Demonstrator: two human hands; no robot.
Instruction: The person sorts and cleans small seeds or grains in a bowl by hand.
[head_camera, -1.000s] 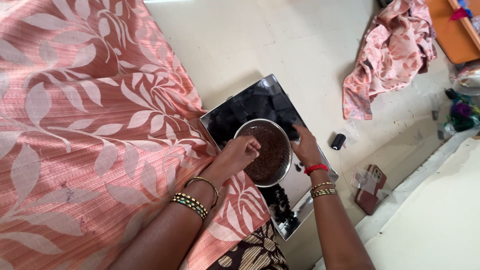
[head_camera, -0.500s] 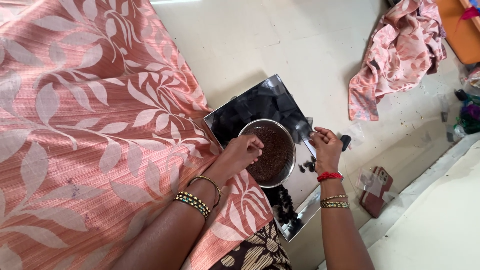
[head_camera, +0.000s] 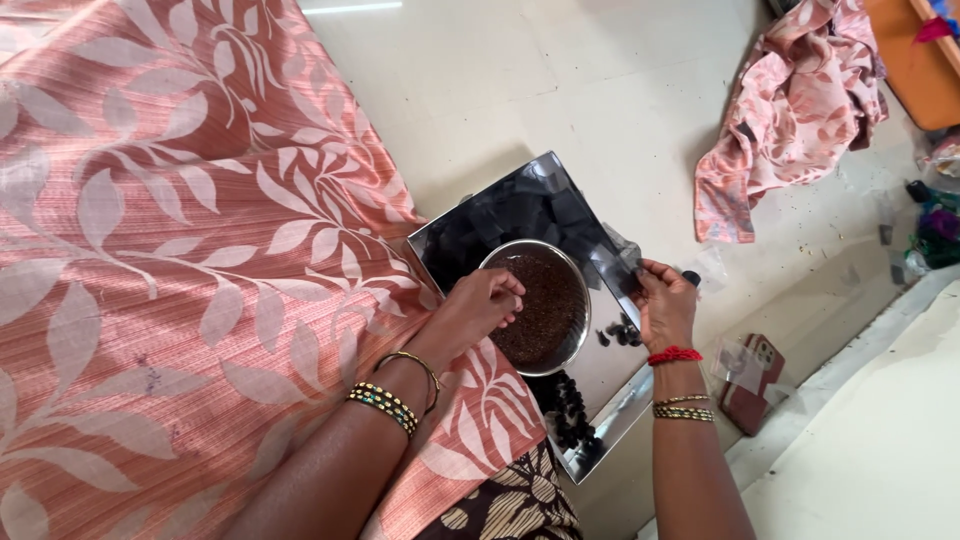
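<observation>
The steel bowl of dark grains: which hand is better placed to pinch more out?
Left, probably. The left hand rests at the steel bowl rim, fingertips pinched over the grains. The right hand is beside the bowl, holding a small clear packet.

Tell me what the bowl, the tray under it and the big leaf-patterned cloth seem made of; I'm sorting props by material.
Bowl: likely steel, with a bright polished rim; it holds dark fine grains.
Tray: probably polished metal, flat and mirror-like, reflecting dark shapes.
Cloth: woven fabric, salmon with pale leaves; fine ribbed lines and a soft sheen suggest a silky or synthetic weave, but that stays open.
</observation>
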